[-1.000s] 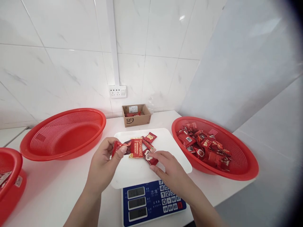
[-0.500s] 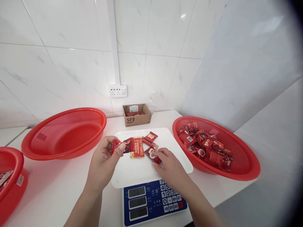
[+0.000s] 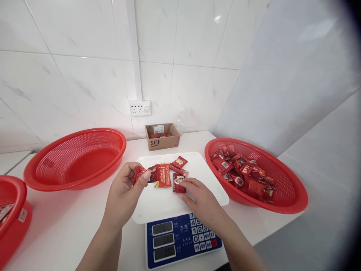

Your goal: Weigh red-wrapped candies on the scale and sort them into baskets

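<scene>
My left hand [image 3: 124, 194] is closed on several red snack packets [image 3: 154, 175], pinched between thumb and fingers over the left part of the white scale tray [image 3: 158, 205]. My right hand [image 3: 201, 201] rests on the tray with its fingertips pinching a dark red packet [image 3: 178, 183] that lies there. Two more red packets [image 3: 179, 162] lie further back on the tray. Below the tray, the blue scale panel [image 3: 182, 239] shows its displays and keypad.
A red basket full of red packets [image 3: 254, 175] sits at the right. An empty red basket [image 3: 76, 158] sits at the left, and another red basket [image 3: 11, 210] at the far left edge. A small cardboard box [image 3: 162, 137] stands by the tiled wall under a socket [image 3: 140, 108].
My right hand has slid the dark red packet leftward on the tray, toward the packets held in my left hand. The left hand has barely moved.
</scene>
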### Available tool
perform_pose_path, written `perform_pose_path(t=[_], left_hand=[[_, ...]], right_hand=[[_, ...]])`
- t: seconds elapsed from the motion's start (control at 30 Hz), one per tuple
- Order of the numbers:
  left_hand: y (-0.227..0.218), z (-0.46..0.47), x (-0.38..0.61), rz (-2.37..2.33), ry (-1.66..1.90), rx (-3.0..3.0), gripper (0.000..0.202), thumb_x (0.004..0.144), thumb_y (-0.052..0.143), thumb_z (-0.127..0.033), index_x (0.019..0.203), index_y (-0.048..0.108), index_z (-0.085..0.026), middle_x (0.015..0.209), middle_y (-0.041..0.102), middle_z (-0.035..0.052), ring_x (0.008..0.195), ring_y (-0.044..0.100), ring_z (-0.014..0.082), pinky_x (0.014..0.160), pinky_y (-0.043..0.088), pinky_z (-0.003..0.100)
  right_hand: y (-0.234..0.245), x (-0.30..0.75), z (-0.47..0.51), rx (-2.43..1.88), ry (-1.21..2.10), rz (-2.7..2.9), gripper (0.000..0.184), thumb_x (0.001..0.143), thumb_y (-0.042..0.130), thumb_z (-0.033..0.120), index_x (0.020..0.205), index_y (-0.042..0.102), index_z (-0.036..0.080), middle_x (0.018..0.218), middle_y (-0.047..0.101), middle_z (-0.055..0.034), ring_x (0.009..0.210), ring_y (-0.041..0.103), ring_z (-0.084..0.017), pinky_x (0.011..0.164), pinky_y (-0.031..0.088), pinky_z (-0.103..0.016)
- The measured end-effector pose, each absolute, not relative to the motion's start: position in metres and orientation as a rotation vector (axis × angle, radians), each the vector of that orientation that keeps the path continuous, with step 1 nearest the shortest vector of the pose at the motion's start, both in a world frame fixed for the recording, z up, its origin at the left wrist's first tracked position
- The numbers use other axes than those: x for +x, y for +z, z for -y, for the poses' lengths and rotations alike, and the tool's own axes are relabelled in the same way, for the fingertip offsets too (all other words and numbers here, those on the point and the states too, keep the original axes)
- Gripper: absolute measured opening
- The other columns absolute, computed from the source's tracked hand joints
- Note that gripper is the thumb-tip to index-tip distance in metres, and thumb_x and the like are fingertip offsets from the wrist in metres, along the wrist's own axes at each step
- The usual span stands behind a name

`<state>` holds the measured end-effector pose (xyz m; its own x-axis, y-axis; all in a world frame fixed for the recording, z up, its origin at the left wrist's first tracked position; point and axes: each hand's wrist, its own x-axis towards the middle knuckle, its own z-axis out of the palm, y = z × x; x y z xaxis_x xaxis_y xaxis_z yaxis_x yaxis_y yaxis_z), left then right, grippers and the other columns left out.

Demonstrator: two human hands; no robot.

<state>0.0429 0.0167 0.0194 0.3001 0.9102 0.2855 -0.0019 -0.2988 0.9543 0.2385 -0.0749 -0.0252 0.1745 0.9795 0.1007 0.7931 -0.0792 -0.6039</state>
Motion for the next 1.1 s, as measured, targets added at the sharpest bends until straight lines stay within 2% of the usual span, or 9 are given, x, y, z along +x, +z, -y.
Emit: perform_pose_path(t=[0.17,0.3,0.5,0.67,0.77,1.1], left_hand=[[0.020,-0.016,0.043,-0.844,1.159,1.602,0.023,0.080,0.063,-0.043,0.081,0.053,-0.022,0.071,0.054,-0.0040,0.066,0.052,0.0096,0.060,0.045,0.018],[0.020,-0.016,0.042,-0.846,1.177,1.589,0.023,0.080,0.063,-0.044,0.082,0.054,-0.022,0.072,0.054,-0.0040,0.067,0.052,0.0096,0.060,0.046,0.018],[0.019,-0.016,0.042,-0.833,1.173,1.592,0.022,0.079,0.064,-0.043,0.082,0.054,-0.023,0.075,0.055,-0.0038,0.068,0.052,0.0097,0.061,0.046,0.017],[0.018,-0.016,0.042,-0.837,1.169,1.591,0.023,0.079,0.064,-0.044,0.082,0.054,-0.024,0.075,0.055,-0.0042,0.068,0.052,0.0097,0.061,0.046,0.018],[0.018,-0.017,0.041,-0.836,1.172,1.599,0.022,0.079,0.064,-0.044,0.083,0.055,-0.024,0.074,0.055,-0.0042,0.068,0.052,0.0097,0.061,0.046,0.018],[0.020,-0.016,0.043,-0.843,1.170,1.604,0.024,0.079,0.064,-0.044,0.083,0.055,-0.022,0.074,0.055,-0.0034,0.067,0.053,0.0098,0.060,0.046,0.018]], right_hand=[[-0.028,0.245,0.072,-1.915,0.380,1.693,0.039,0.088,0.047,0.031,0.124,0.057,0.020,0.133,0.052,-0.0093,0.125,0.045,-0.023,0.105,0.036,-0.042],[-0.021,0.260,0.061,-2.023,0.206,1.730,0.038,0.090,0.042,0.022,0.123,0.059,0.016,0.129,0.055,-0.0118,0.121,0.047,-0.024,0.104,0.037,-0.042],[-0.016,0.271,0.043,-2.112,0.260,1.906,0.042,0.091,0.039,0.018,0.131,0.053,0.022,0.138,0.049,-0.0087,0.133,0.034,-0.028,0.104,0.032,-0.045],[-0.016,0.266,0.029,-2.141,0.241,1.850,0.032,0.088,0.047,0.020,0.116,0.059,0.016,0.115,0.064,-0.0119,0.115,0.052,-0.026,0.092,0.039,-0.039],[-0.014,0.266,0.025,-2.174,0.242,1.803,0.025,0.085,0.049,0.017,0.106,0.061,0.016,0.101,0.067,-0.0120,0.102,0.057,-0.027,0.083,0.041,-0.038],[-0.019,0.273,0.027,-2.064,0.325,1.736,0.029,0.084,0.044,0.010,0.108,0.057,0.020,0.113,0.063,-0.0062,0.108,0.055,-0.019,0.087,0.041,-0.029]])
